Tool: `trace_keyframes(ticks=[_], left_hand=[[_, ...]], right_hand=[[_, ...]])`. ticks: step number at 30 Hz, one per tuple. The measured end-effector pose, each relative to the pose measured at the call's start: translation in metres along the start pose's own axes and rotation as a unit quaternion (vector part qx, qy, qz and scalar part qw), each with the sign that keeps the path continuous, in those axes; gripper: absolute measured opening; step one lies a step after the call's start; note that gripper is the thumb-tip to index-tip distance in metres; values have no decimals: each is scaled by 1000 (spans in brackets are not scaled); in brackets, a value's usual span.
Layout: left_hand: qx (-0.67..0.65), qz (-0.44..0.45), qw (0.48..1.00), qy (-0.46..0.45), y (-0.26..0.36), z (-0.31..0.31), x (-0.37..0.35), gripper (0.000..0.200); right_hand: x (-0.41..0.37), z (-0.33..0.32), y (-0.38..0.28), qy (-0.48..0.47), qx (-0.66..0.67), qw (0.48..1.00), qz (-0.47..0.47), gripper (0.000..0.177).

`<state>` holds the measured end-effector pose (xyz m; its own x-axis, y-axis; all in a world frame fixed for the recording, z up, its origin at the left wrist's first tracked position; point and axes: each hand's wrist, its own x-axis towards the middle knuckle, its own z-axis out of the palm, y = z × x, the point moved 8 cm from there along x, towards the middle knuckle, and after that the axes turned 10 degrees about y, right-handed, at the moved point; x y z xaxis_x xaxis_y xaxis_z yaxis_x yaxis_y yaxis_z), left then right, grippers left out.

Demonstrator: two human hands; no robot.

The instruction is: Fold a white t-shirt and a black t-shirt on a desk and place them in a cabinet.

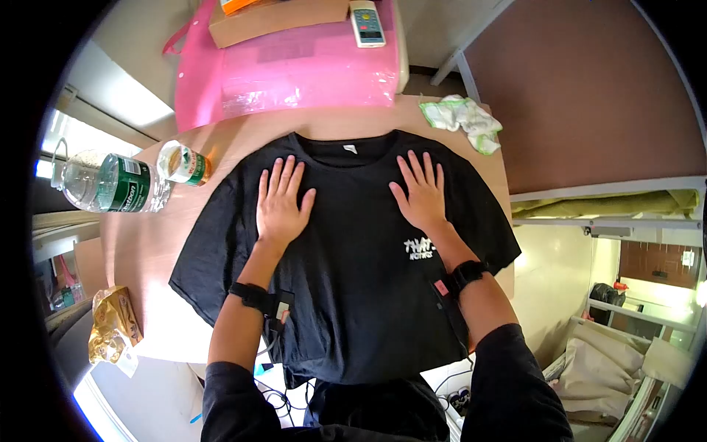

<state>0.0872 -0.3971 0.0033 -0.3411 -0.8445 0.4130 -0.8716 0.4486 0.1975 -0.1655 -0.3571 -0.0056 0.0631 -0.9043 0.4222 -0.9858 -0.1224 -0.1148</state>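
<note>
A black T-shirt (353, 250) lies spread on the wooden table, its neckline at the far side and a white print on the chest at right. My left hand (281, 202) rests flat on the shirt below the left shoulder, fingers spread and pointing away from me. On the opposite shoulder area, my right hand (421, 193) is pressed flat too, just above the white print, thumb held out. Neither hand grips the cloth. The shirt's lower hem hangs at the table's near edge, close to my body.
On the table (140, 258) stand a large clear bottle (121, 184) and a smaller labelled container (184, 163) at left. A gold packet (114, 324) sits at the left edge. A crumpled white cloth (462, 119) lies far right. Behind are a pink plastic folder (294, 81) and a remote (367, 24).
</note>
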Motion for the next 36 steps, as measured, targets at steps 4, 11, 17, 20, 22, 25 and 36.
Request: trace_keyframes(ticks=[4,11,17,20,22,25,36], left_hand=[[-13,-25,999,-15,29,-50,-30,53],[45,-68,983,-162,47,-55,-171,57],[60,-75,991,-90,76,-64,-170,53],[8,-50,988,-144,148,-66,-173,53],[-3,-54,986,-157,175,-59,-184,54],[32,-63,986,-152,183,-45,-202,53],[5,-87,987,-135,200,-61,-222,57]], right_hand=[[-23,-54,21,30,84,995,35,53],[-182,-94,190,42,-101,960,259,65],[-201,-95,272,2,96,907,411,57],[-218,-91,297,-30,157,882,443,62],[-248,-75,309,-102,243,772,578,61],[-296,-42,303,-257,448,524,677,48],[-219,-56,395,42,464,621,630,58]])
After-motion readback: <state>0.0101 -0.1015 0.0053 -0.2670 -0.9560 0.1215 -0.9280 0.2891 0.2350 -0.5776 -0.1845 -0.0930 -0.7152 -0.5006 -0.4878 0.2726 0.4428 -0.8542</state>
